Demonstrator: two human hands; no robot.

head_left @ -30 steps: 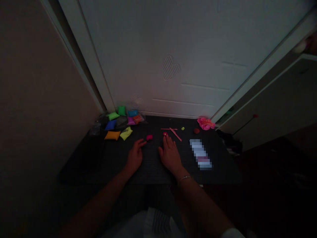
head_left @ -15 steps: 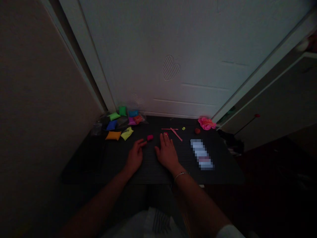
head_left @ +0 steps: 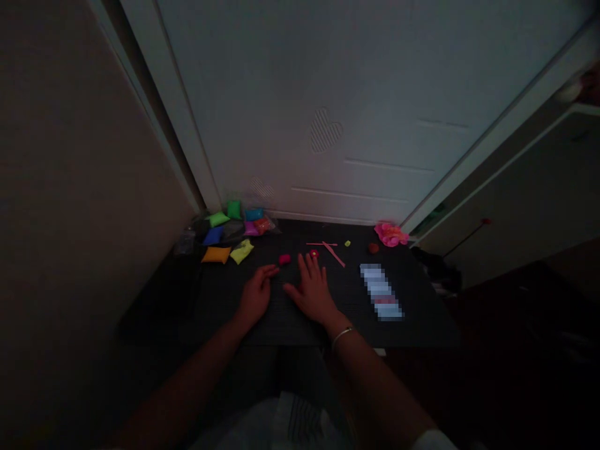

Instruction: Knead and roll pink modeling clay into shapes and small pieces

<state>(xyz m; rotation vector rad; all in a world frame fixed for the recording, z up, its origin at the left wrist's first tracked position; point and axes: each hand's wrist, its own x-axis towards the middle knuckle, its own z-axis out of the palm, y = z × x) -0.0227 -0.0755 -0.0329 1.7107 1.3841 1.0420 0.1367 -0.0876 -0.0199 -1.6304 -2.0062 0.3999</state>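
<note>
My right hand [head_left: 313,292] lies palm down over the dark table, its fingers spread and holding nothing. Just past its fingertips is a small red piece [head_left: 314,254] with a pale yellow centre. My left hand [head_left: 255,294] rests on its side to the left, fingers loosely bent and thumb apart, with nothing seen in it. Close to its fingertips sits a lump of magenta-red modelling clay [head_left: 284,259]. Two thin pink modelling tools, one lying flat [head_left: 321,244] and one slanting [head_left: 334,254], are beyond my right hand.
Several coloured clay packets, including an orange one [head_left: 216,254] and a yellow one [head_left: 242,251], lie at the back left. To the right are a phone-like blurred panel [head_left: 380,292], a brownish-red ball [head_left: 373,248], a yellow-green bit [head_left: 347,243] and a pink flower [head_left: 392,234]. A white door [head_left: 290,125] stands behind the table.
My right hand has drawn slightly back and its fingers have spread, uncovering more of the red piece with the yellow centre. My left hand has barely moved.
</note>
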